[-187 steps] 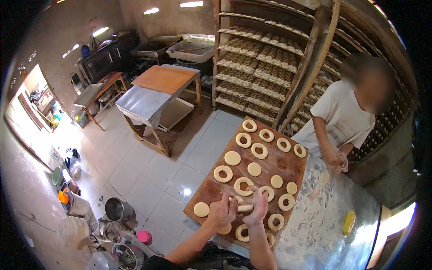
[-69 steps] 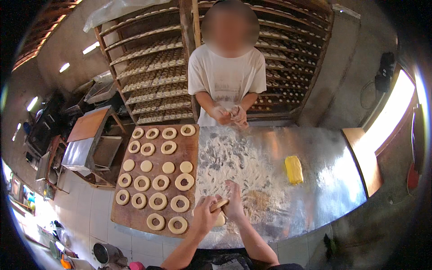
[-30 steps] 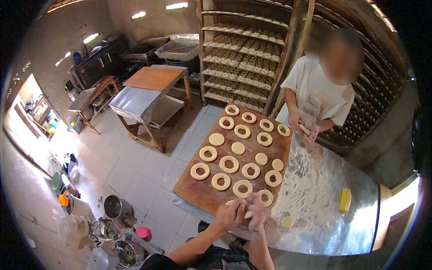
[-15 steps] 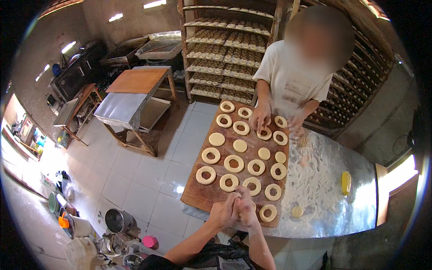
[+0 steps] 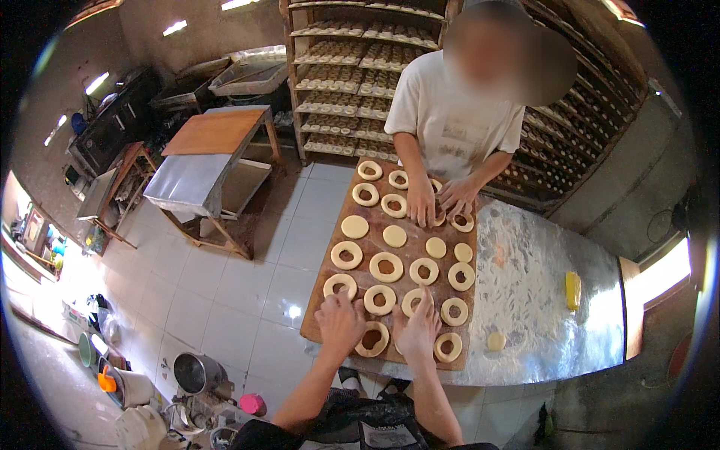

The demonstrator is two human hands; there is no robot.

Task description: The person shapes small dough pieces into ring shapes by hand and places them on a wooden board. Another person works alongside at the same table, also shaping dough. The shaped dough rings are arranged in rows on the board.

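Pale dough rings (image 5: 385, 267) and flat dough discs (image 5: 395, 236) lie in rows on a brown wooden board (image 5: 311, 324). My left hand (image 5: 342, 324) is open, its fingertips at the lower edge of a dough ring (image 5: 331, 286) in the left row. My right hand (image 5: 418, 328) is open too, fingers apart and pointing away, over the lower part of another ring (image 5: 409, 298). Between my hands lies a nearer dough ring (image 5: 361, 348). What is under my right palm is mostly hidden.
Across the board a person in a white shirt (image 5: 442, 112) has both hands on dough rings. At right, the floury metal table (image 5: 540, 300) bears a small dough disc (image 5: 496, 342) and a yellow object (image 5: 573, 291). Racks of filled trays (image 5: 352, 75) stand behind.
My hands were together at the board's near edge; now they are apart, with a ring visible between them. The other person leans in, both hands now on the board. The view has shifted slightly.
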